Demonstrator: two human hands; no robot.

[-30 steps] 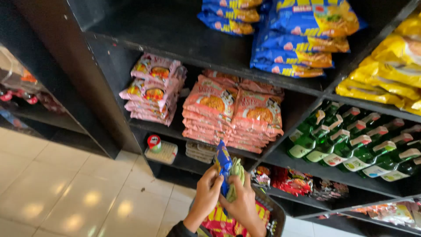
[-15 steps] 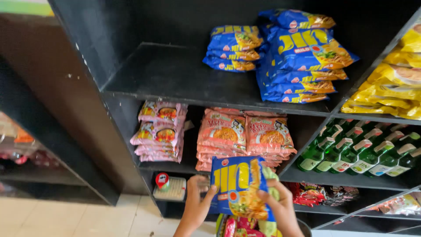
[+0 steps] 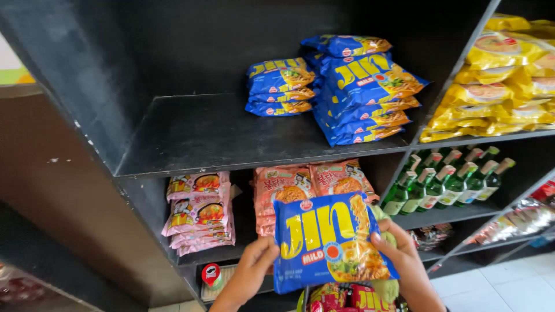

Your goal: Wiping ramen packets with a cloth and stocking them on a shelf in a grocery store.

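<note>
I hold a blue noodle packet flat in front of the shelving, its printed face toward me. My left hand grips its left edge and my right hand grips its right edge. Above it, on the upper black shelf, lie two stacks of the same blue packets, a low one and a taller one. Below my hands a basket with red packets shows partly.
Pink noodle packets and salmon-coloured ones fill the shelf beneath. Yellow packets sit upper right, green bottles below them. A small cup with a red lid stands on the lowest shelf. The left half of the upper shelf is bare.
The blue packet has come up out of the basket, turned face-on, and risen toward the shelves. My view has tilted upward, showing more of the upper shelf.
</note>
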